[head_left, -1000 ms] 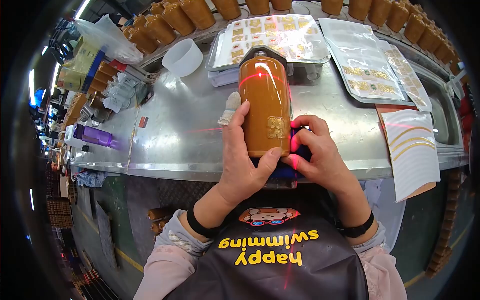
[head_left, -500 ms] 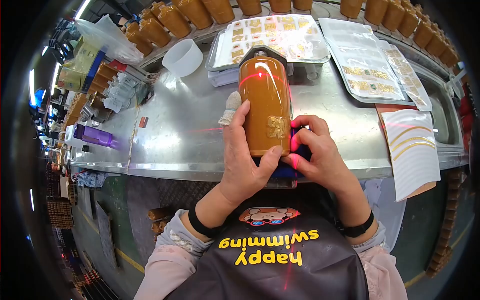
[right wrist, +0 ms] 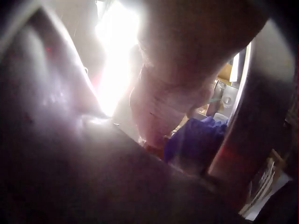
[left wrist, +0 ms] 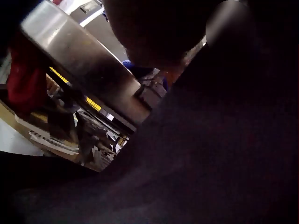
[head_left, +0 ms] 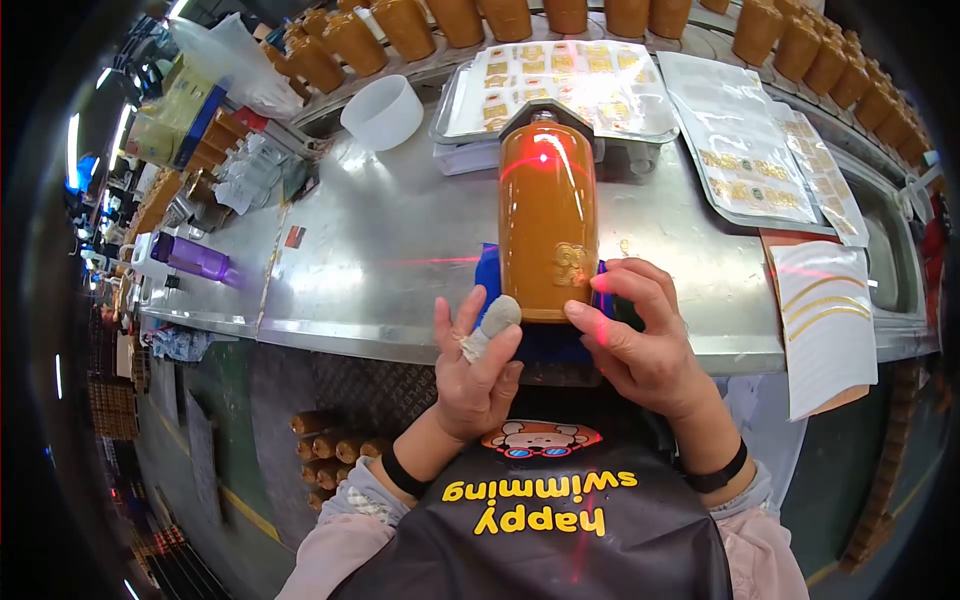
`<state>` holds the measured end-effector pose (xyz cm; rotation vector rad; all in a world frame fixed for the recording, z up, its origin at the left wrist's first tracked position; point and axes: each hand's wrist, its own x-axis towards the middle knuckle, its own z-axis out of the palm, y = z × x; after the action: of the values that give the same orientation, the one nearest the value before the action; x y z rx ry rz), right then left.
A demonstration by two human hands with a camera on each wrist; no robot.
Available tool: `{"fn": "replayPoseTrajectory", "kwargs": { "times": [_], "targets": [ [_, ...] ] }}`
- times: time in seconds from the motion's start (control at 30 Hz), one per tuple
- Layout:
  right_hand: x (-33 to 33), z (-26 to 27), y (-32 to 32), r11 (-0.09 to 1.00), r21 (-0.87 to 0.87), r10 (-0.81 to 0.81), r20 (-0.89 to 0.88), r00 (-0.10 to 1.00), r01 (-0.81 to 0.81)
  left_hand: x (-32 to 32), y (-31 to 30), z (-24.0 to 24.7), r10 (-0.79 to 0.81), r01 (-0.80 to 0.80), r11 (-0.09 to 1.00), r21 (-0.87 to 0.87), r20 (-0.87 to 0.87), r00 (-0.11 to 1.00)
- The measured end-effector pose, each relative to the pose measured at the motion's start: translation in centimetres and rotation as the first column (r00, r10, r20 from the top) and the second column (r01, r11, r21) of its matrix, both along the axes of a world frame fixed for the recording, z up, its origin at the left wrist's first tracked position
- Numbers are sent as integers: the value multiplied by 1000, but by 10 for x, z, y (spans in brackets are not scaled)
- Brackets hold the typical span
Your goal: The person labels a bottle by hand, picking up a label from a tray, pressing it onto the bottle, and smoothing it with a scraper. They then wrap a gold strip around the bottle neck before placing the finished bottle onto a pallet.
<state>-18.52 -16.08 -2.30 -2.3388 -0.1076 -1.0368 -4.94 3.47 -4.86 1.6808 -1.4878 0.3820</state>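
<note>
A glossy brown bottle [head_left: 545, 215] lies with its neck in a dark angular holder [head_left: 520, 112] and its base toward the person. A gold raised emblem [head_left: 571, 265] is low on its face, and a red laser line crosses it. Blue cloth [head_left: 487, 275] shows beside the base. My left hand [head_left: 470, 385] is at the base's left corner, fingers loosely bent and one covered by a pale finger sleeve; nothing is seen in it. My right hand [head_left: 650, 345] has thumb and index finger on the bottle's lower right edge. Both wrist views are dark; blue cloth [right wrist: 196, 142] shows in the right one.
A tray of gold sticker sheets [head_left: 570, 85] stands behind the bottle, with a white bowl [head_left: 383, 112] to its left. More sheets [head_left: 745, 150] and a white sheet with gold arcs [head_left: 825, 320] lie at right. Brown bottles [head_left: 405, 28] line the back; a purple bottle [head_left: 200, 258] lies far left.
My left hand has let go of the bottle's side and moved down to its base corner. The right thumb has come onto the bottle's face. The head view has shifted slightly.
</note>
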Motion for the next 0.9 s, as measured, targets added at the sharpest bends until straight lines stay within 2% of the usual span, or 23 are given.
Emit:
{"fn": "replayPoseTrajectory", "kwargs": {
  "times": [0.1,0.2,0.4,0.6,0.8,0.9],
  "targets": [
    [-2,-4,1,997,70,-8,-12,1000,9,-1,-1,0,39,-40,999,12,42,998],
    [-4,-7,1,990,139,-9,4,1000,8,5,-4,3,30,-30,1000,-5,159,987],
    [-3,-14,1,964,266,-16,3,1000,15,20,-9,16,-38,25,999,40,377,925],
    [-5,-15,-3,949,315,-24,-13,1000,27,33,-18,28,-161,132,987,92,565,809],
    [-8,-13,-3,939,340,-35,-68,997,56,25,-36,37,-248,203,969,144,594,765],
    [-7,-9,-2,945,324,-20,-84,996,46,22,-38,36,-300,257,954,155,460,836]
  ]
}}
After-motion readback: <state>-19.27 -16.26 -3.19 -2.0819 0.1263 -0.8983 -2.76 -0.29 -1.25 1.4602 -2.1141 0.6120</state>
